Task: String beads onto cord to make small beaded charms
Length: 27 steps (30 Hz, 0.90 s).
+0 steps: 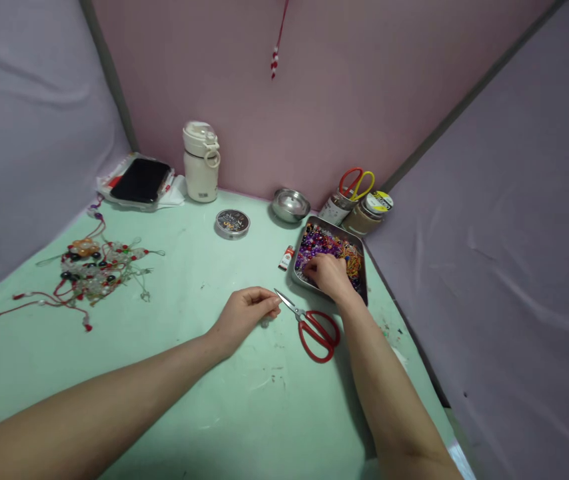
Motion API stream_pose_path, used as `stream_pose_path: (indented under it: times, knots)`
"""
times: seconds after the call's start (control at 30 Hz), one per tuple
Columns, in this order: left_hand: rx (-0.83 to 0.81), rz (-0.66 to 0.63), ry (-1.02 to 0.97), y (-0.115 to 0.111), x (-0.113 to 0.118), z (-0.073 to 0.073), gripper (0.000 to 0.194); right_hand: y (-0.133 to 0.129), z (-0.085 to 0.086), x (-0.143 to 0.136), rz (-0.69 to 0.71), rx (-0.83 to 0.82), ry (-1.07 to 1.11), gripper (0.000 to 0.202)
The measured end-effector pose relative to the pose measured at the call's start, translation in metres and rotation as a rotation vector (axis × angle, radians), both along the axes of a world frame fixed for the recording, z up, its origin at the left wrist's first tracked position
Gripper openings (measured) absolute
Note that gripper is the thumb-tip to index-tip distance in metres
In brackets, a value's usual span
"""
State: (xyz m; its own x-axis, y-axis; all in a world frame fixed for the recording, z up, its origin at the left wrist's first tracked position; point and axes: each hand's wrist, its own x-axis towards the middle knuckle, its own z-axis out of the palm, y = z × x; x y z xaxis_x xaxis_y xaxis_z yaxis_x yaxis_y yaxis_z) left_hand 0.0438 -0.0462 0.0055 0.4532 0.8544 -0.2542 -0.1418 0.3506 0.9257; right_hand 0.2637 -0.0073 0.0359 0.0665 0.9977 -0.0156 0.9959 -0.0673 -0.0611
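Right hand (328, 275) was in the bead tray (359, 248) at centre-right, fingers curled into beads. Left hand (245, 313) pinched something small, just left of red scissors (314, 327).

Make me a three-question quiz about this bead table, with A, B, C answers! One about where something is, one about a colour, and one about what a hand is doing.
1. Where do the red scissors on the table lie?
A. between the two hands
B. inside the bead tray
C. on the black phone

2. What colour is the table?
A. brown
B. pale green
C. black

3. What is the right hand doing?
A. gripping the flask
B. resting flat on the table
C. reaching into the bead tray

Answers: 1 A, they lie between the left hand and the right. 2 B, its top looks mint green. 3 C, its fingers are among the beads.
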Motion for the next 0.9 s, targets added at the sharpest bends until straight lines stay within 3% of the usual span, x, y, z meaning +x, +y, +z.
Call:
stream_pose_path:
  times: [0.23,0.37,0.63,0.77,0.9]
  knots:
    - [-0.04,0.009,-0.035,0.001,0.0,-0.001,0.024,0.001,-0.002,0.0,0.029,0.006,0.011,0.016]
    - [-0.064,0.02,-0.062,0.002,0.0,-0.001,0.025,-0.009,0.004,0.001,0.002,0.135,0.121,0.016]
    - [-0.038,0.001,-0.088,0.003,0.0,-0.005,0.026,-0.047,0.011,-0.02,-0.034,0.304,0.831,0.011]
    - [-0.015,0.003,-0.097,0.004,0.001,-0.013,0.027,-0.059,0.001,-0.038,-0.082,0.242,1.198,0.018]
    - [-0.014,0.019,-0.12,0.005,0.001,-0.017,0.025,-0.064,-0.009,-0.046,-0.159,0.157,1.38,0.016]
